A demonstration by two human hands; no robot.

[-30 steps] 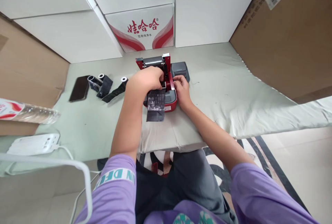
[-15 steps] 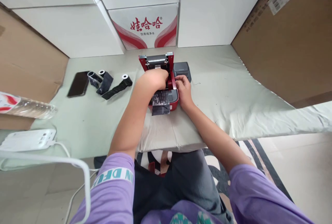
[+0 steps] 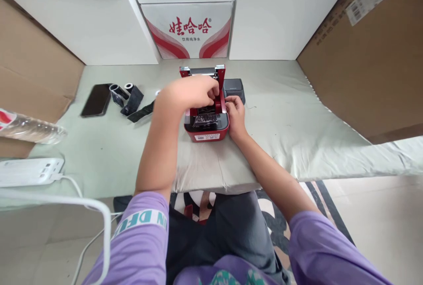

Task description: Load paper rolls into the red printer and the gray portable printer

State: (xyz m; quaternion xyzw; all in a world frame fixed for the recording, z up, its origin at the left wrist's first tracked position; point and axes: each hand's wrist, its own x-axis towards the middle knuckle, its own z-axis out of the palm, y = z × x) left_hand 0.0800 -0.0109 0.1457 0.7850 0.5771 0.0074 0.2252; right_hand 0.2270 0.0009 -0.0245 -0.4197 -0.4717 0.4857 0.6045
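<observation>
Two hands at red printer (image 3: 207, 123) mid table (image 3: 280, 113). Left hand (image 3: 194, 92) pinches dark roll (image 3: 205, 118) inside open bay. Right hand (image 3: 235, 113) grips printer side. Roll nearly seated; lid (image 3: 202, 72) not shut yet.

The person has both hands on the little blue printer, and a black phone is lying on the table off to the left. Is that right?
Not quite. The printer is red, not blue; the head view shows its red casing and open lid. The rest holds: the left hand and the right hand are both on it, and the black phone lies on the table off to the left.
</observation>
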